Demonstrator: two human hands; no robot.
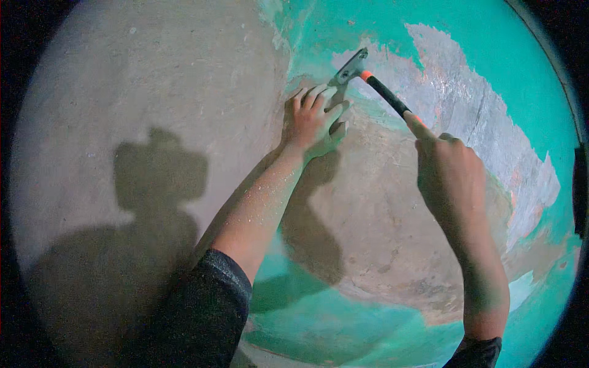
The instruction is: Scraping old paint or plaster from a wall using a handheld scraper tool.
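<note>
My right hand (451,172) is wrapped round the black handle of a paint scraper (386,95), its index finger stretched along the grip. An orange collar joins the handle to a flat metal head, which lies at the wall near the upper middle. Just below that head, my left hand (313,122) rests against the wall with its fingers spread, holding nothing. Pale dust covers its fingers, and white specks dot the forearm. Around both hands the wall shows green paint (331,325), a pale whitish patch (463,92) and bare grey-brown plaster (392,214).
On the left, a grey-brown wall surface (202,61) meets the green part along a roughly vertical line. My shadow (159,172) falls across it. A dark upright object (580,193) stands at the right rim.
</note>
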